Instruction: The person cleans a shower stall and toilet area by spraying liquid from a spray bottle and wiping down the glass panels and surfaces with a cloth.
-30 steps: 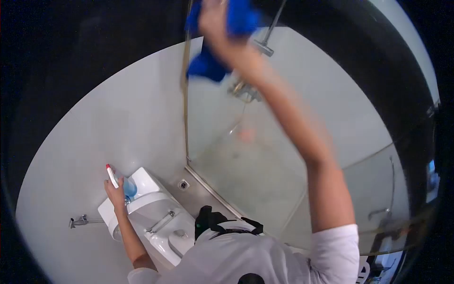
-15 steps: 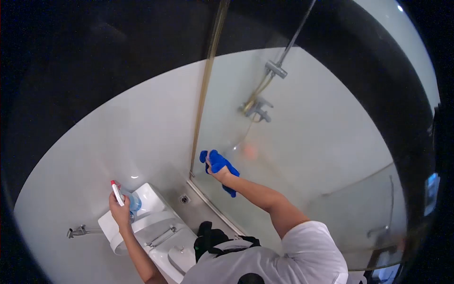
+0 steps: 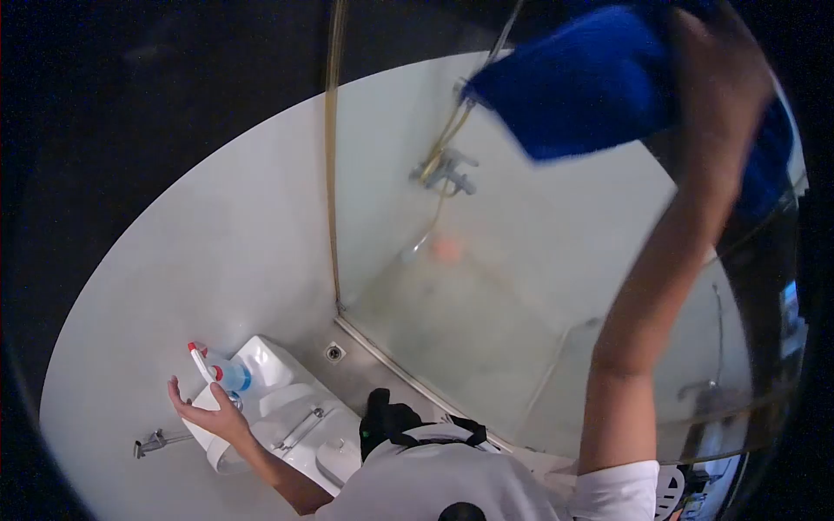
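A blue cloth (image 3: 591, 82) is spread out at the upper right, blurred by motion, with one corner hanging free. My right hand (image 3: 725, 95) grips it, raised high in front of the glass panel (image 3: 539, 260). At the lower left, a spray bottle (image 3: 233, 375) with blue liquid and a red and white trigger head is on the white toilet tank (image 3: 262, 354). Just beside its trigger, my left hand (image 3: 213, 417) is open, fingers spread and thumb apart, holding nothing.
Behind the glass are a shower mixer (image 3: 447, 172) and its hose. The toilet (image 3: 304, 425) stands below my left arm, with a bidet sprayer (image 3: 152, 445) on the wall. A floor drain (image 3: 334, 352) lies beside the glass's bottom rail (image 3: 391, 373).
My right hand has lifted the cloth from low on the glass to the upper right, and the cloth has unfolded. My left hand has let go of the spray bottle.
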Demonstrator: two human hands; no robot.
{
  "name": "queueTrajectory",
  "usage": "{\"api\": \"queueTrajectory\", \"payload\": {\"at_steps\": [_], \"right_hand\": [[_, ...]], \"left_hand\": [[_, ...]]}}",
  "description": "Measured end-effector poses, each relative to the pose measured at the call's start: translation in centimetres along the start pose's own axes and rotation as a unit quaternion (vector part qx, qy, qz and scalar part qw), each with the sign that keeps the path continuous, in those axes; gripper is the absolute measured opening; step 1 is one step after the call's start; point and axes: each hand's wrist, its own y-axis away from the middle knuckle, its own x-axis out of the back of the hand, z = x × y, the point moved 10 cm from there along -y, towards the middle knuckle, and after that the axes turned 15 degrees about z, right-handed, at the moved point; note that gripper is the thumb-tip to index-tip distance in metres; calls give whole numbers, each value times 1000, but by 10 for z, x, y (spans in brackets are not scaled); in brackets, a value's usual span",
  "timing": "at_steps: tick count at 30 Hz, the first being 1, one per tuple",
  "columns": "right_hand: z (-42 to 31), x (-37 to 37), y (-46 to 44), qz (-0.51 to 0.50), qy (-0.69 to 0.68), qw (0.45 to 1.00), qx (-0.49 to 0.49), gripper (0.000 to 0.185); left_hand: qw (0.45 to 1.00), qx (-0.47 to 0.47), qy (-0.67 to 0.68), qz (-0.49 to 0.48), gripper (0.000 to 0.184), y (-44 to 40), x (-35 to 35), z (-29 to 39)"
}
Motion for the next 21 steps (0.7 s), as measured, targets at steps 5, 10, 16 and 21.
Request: {"api": "queueTrajectory", "payload": {"at_steps": [5, 10, 16, 21], "right_hand": [[-128, -91, 89, -274, 57, 947, 160, 19], [-192, -71, 287, -383, -317, 836, -233, 37], [-76, 110, 221, -317, -191, 917, 147, 26], [150, 263, 103, -265, 155, 949, 79, 19]], "left_hand": [[984, -77, 154, -55, 60, 17, -41, 97], [938, -157, 275, -143, 51, 57, -66, 182], [920, -152, 313, -178, 45, 95, -63, 227], [845, -171, 473, -180, 44, 127, -42, 323]]}}
